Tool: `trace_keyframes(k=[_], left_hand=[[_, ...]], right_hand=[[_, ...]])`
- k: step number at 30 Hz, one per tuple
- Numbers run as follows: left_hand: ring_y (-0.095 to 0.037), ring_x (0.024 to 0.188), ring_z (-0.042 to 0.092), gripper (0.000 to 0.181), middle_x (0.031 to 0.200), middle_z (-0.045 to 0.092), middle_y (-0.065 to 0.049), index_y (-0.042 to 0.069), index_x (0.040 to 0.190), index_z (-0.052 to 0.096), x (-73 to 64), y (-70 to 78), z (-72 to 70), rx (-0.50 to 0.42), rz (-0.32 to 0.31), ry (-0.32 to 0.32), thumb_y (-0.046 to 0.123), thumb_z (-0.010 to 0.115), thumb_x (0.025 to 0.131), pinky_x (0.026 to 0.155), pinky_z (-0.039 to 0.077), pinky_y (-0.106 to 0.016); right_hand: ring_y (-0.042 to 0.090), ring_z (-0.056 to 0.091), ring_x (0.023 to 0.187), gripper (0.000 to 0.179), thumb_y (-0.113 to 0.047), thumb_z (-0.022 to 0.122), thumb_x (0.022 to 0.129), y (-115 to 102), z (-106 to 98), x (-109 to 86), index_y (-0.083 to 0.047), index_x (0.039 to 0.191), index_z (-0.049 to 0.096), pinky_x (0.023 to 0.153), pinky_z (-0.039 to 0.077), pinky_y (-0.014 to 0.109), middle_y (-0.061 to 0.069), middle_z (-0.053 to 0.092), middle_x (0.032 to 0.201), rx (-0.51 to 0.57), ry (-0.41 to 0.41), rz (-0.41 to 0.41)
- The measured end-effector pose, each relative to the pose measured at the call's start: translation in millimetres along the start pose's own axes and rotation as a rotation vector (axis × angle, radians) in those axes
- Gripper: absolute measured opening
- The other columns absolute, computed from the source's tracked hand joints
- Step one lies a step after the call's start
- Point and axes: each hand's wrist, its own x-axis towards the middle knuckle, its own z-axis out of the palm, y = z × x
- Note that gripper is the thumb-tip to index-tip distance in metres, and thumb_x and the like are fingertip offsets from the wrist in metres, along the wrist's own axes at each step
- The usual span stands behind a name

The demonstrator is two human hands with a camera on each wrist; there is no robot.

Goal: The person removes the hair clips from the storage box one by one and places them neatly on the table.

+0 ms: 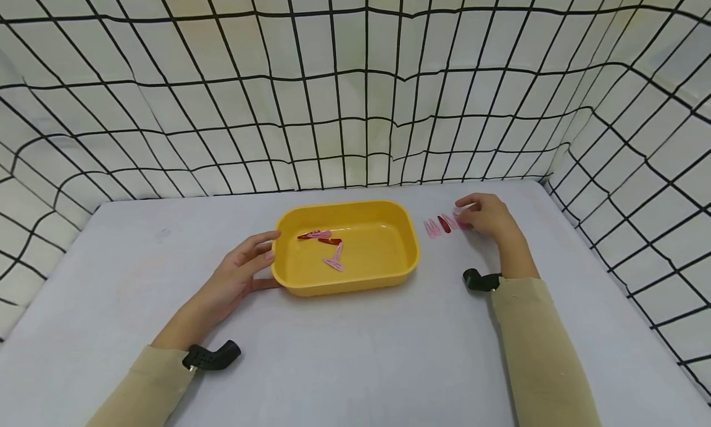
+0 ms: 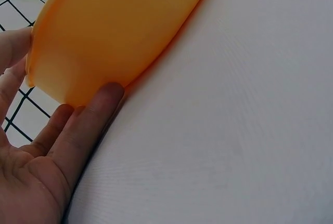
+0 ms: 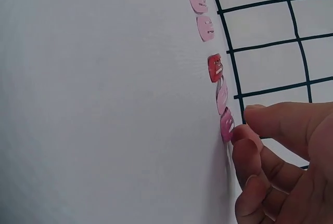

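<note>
Well, left hand (image 1: pixel 236 271), loosely spread, touches left end of yellow tray (image 1: pixel 369 257), maybe keeping it still. Right of tray: hair clips (image 1: pixel 444 224) in row, likely easier to reach; right hand (image 1: pixel 491 216), fingers bent, at end clip (image 3: pixel 227 124), can't tell if pinching. Inside tray: loose clips (image 1: pixel 334 265).

Clips (image 1: pixel 334 265) in tray (image 1: pixel 374 251); row (image 1: pixel 444 224) right, perhaps five.

A small mesh-walled booth, seemingly a recording station
The table (image 1: pixel 355 359) has a plain white surface; black wire mesh (image 1: pixel 366 9) rises along its far edge and at its left and right sides, with a pale backing (image 1: pixel 382 41) showing through. Over the table, a person wears a small black camera (image 1: pixel 211 356) at each wrist; whether a home, lab or workshop lies around the table cannot be told
</note>
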Motion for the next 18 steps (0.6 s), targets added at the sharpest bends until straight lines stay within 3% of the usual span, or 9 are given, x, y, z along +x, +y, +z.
trace_keyframes(k=[9, 14, 18], left_hand=[[-0.021, 0.122, 0.057, 0.052, 0.156, 0.032, -0.017, 0.014, 0.151, 0.037, -0.9, -0.4, -2.5, -0.009, 0.002, -0.003, 0.028, 0.053, 0.104, 0.090, 0.059, -0.041], [-0.022, 0.121, 0.057, 0.052, 0.155, 0.034, -0.017, 0.014, 0.151, 0.038, -1.9, -0.7, -3.2, -0.002, -0.002, 0.002, 0.029, 0.054, 0.104, 0.090, 0.059, -0.041], [-0.023, 0.122, 0.056, 0.052, 0.153, 0.035, -0.016, 0.014, 0.151, 0.038, -2.9, -0.8, -3.6, 0.003, -0.004, 0.006, 0.029, 0.054, 0.104, 0.091, 0.058, -0.042]], right_hand=[[0.030, 0.057, 0.100, 0.037, -0.025, 0.058, 0.099, -26, 5, -5.0, -0.013, 0.134, 0.060, 0.084, 0.051, 0.038, 0.014, 0.063, 0.120, 0.062, 0.036, -0.042], [0.034, 0.059, 0.094, 0.032, -0.025, 0.060, 0.099, -54, 16, -12.7, -0.014, 0.129, 0.064, 0.073, 0.055, 0.036, 0.016, 0.064, 0.110, 0.169, 0.023, -0.166], [0.036, 0.060, 0.090, 0.027, -0.024, 0.062, 0.098, -79, 29, -21.0, -0.019, 0.124, 0.066, 0.062, 0.053, 0.030, 0.012, 0.066, 0.107, 0.187, -0.015, -0.260]])
